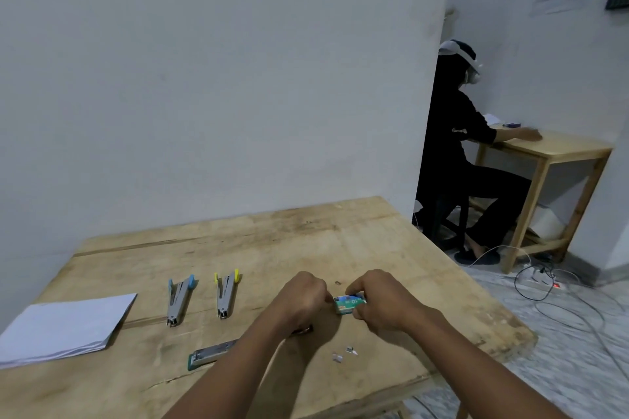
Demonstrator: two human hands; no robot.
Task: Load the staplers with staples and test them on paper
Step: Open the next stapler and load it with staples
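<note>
Both hands meet over the middle of the wooden table [238,241]. My right hand [377,299] pinches a small green box of staples [349,303], and my left hand [303,296] is closed at the box's left end. A blue-tipped stapler [178,299] and a yellow-tipped stapler [226,294] lie hinged apart to the left. A green stapler [211,354] lies near the front, partly hidden by my left forearm. A stack of white paper [64,330] rests at the far left. Small staple pieces [343,354] lie below my hands.
The table's right edge drops to a tiled floor with cables and a power strip [541,277]. Another person in dark clothes sits at a small wooden table [551,150] at the back right. A white wall stands right behind my table.
</note>
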